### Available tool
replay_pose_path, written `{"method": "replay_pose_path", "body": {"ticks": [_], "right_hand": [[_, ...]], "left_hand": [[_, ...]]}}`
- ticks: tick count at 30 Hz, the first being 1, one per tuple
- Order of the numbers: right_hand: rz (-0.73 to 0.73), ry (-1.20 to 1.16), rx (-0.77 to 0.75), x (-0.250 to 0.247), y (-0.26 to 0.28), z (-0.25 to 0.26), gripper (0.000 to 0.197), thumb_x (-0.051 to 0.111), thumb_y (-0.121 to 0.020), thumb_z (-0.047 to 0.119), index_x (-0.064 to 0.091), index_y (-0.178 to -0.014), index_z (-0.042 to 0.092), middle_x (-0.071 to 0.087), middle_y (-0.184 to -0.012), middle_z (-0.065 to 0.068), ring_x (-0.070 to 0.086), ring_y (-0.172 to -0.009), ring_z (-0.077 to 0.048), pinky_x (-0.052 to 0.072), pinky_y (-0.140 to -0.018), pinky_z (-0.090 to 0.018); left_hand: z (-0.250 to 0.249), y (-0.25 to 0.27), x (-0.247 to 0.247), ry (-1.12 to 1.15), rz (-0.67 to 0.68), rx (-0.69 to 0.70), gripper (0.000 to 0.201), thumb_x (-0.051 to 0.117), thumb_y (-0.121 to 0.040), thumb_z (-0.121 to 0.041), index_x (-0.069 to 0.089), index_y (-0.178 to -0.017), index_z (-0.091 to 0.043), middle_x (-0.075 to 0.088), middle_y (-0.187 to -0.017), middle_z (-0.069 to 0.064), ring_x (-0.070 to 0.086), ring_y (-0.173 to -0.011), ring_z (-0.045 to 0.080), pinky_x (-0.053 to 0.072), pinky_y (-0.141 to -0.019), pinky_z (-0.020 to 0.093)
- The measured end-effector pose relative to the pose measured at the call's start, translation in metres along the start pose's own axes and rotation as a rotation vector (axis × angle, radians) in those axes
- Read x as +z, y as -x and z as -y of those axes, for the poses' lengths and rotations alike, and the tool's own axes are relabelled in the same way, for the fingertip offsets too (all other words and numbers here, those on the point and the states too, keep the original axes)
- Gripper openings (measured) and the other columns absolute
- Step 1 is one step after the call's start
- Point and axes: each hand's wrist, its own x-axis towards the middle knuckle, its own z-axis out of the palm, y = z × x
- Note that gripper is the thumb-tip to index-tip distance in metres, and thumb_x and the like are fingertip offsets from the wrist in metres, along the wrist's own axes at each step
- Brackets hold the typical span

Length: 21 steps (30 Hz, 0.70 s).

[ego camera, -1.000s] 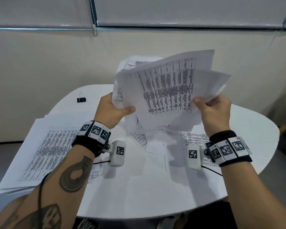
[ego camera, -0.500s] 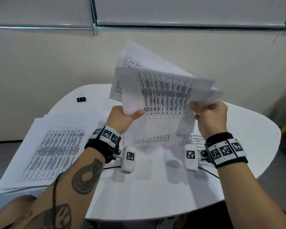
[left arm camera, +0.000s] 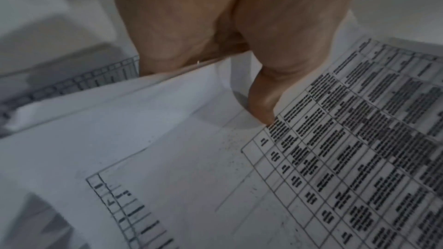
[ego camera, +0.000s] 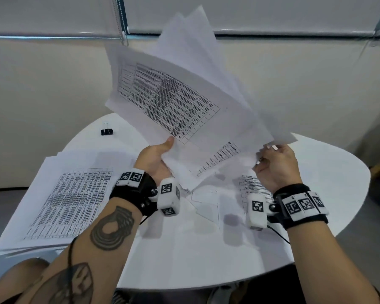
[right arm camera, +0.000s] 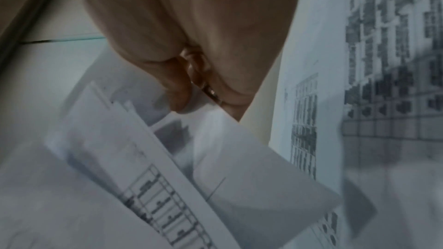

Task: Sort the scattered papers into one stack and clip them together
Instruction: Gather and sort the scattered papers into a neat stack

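A loose sheaf of printed papers (ego camera: 184,99) is held up over the table, fanned and tilted, its top reaching toward the window. My left hand (ego camera: 160,154) grips its lower left edge, with the thumb (left arm camera: 261,105) pressed on the front sheet (left arm camera: 215,177). At the lower right corner my right hand (ego camera: 274,163) holds the offset sheet edges (right arm camera: 148,158) with curled fingers (right arm camera: 179,97). A black binder clip (ego camera: 107,131) lies at the table's far left. More printed sheets lie in a pile (ego camera: 70,200) on the left, and others (ego camera: 250,185) lie under my right hand.
The round white table (ego camera: 206,260) stands against a beige wall with a blind above. The left pile overhangs the table's left edge. Thin cables run from both wrist cameras across the tabletop.
The held sheaf has turned and swung upward, fanning out higher toward the window. Both hands have stayed at about the same place on its lower edge.
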Motion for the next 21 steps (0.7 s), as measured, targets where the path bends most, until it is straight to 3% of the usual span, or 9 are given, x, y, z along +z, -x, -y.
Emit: {"method": "replay_pose_path", "body": {"ticks": [3, 6, 8, 10, 13, 15, 17, 19, 21], "right_hand": [[0.082, -0.03, 0.067, 0.004, 0.006, -0.014, 0.047, 0.043, -0.082, -0.025, 0.065, -0.096, 0.014, 0.07, -0.079, -0.004, 0.063, -0.066, -0.019, 0.043, -0.049, -0.022], [0.168, -0.048, 0.12, -0.001, 0.013, -0.026, 0.055, 0.032, -0.079, -0.027, 0.068, -0.105, 0.005, 0.072, -0.088, -0.013, 0.067, -0.082, -0.031, 0.053, -0.071, -0.036], [0.244, -0.076, 0.149, -0.013, 0.017, -0.026, 0.053, 0.034, -0.072, -0.024, 0.056, -0.114, 0.001, 0.069, -0.08, -0.011, 0.062, -0.076, -0.031, 0.054, -0.07, -0.038], [0.359, -0.137, 0.167, -0.027, 0.017, -0.017, 0.056, 0.059, -0.062, -0.006, 0.056, -0.118, 0.003, 0.072, -0.099, -0.013, 0.062, -0.083, -0.032, 0.054, -0.066, -0.032], [0.451, -0.086, 0.238, -0.035, 0.014, -0.001, 0.081, 0.087, -0.053, 0.027, 0.059, -0.127, 0.008, 0.067, -0.121, -0.014, 0.066, -0.095, -0.029, 0.053, -0.077, -0.034], [0.39, 0.123, 0.187, -0.025, 0.011, 0.003, 0.077, 0.097, -0.055, 0.036, 0.061, -0.116, 0.006, 0.069, -0.109, -0.01, 0.067, -0.095, -0.03, 0.054, -0.081, -0.039], [0.255, 0.305, 0.013, -0.011, 0.008, 0.006, 0.053, 0.093, -0.067, 0.025, 0.067, -0.108, 0.004, 0.076, -0.103, -0.009, 0.072, -0.097, -0.03, 0.056, -0.088, -0.047], [0.113, 0.417, -0.177, 0.003, 0.007, 0.012, 0.03, 0.079, -0.085, 0.005, 0.069, -0.114, 0.003, 0.078, -0.103, -0.007, 0.074, -0.096, -0.023, 0.057, -0.089, -0.043], [0.016, 0.524, -0.301, 0.013, 0.007, 0.023, 0.031, 0.069, -0.092, -0.001, 0.066, -0.122, 0.002, 0.077, -0.106, -0.002, 0.074, -0.093, -0.011, 0.057, -0.084, -0.029]], "left_hand": [[0.011, -0.002, 0.004, 0.014, 0.044, -0.041, 0.061, 0.078, -0.085, -0.025, 0.059, -0.133, 0.007, 0.066, -0.131, 0.026, 0.068, -0.116, 0.043, 0.061, -0.082, 0.055], [0.016, -0.008, 0.002, -0.072, -0.096, 0.07, 0.097, 0.098, -0.064, -0.036, 0.052, -0.142, -0.002, 0.062, -0.139, 0.02, 0.064, -0.122, 0.038, 0.053, -0.098, 0.058], [0.011, -0.005, 0.001, -0.293, -0.244, 0.311, 0.053, 0.09, -0.078, -0.031, 0.064, -0.121, -0.017, 0.072, -0.119, 0.003, 0.069, -0.109, 0.019, 0.051, -0.103, 0.048], [0.004, 0.001, 0.0, -0.527, -0.224, 0.533, 0.031, 0.08, -0.089, -0.016, 0.068, -0.117, -0.02, 0.075, -0.112, -0.005, 0.071, -0.103, 0.013, 0.054, -0.103, 0.042], [-0.012, 0.006, -0.004, -0.801, -0.068, 0.677, 0.061, 0.076, -0.09, -0.006, 0.052, -0.145, -0.016, 0.066, -0.132, -0.006, 0.064, -0.118, 0.007, 0.048, -0.11, 0.034], [-0.02, 0.008, -0.001, -0.919, 0.048, 0.698, 0.085, 0.076, -0.089, -0.004, 0.032, -0.159, -0.025, 0.049, -0.153, -0.011, 0.053, -0.136, 0.008, 0.039, -0.119, 0.037], [-0.024, 0.013, 0.01, -0.951, 0.134, 0.709, 0.104, 0.076, -0.088, -0.001, 0.014, -0.162, -0.04, 0.033, -0.16, -0.027, 0.05, -0.139, 0.008, 0.039, -0.12, 0.038], [-0.025, 0.016, 0.019, -0.923, 0.152, 0.701, 0.114, 0.074, -0.089, 0.001, -0.001, -0.161, -0.046, 0.043, -0.146, -0.039, 0.058, -0.129, 0.001, 0.047, -0.108, 0.023], [-0.027, 0.019, 0.028, -0.857, 0.127, 0.707, 0.116, 0.074, -0.09, 0.0, -0.008, -0.162, -0.04, 0.052, -0.133, -0.036, 0.06, -0.12, -0.007, 0.046, -0.097, 0.008]]}}
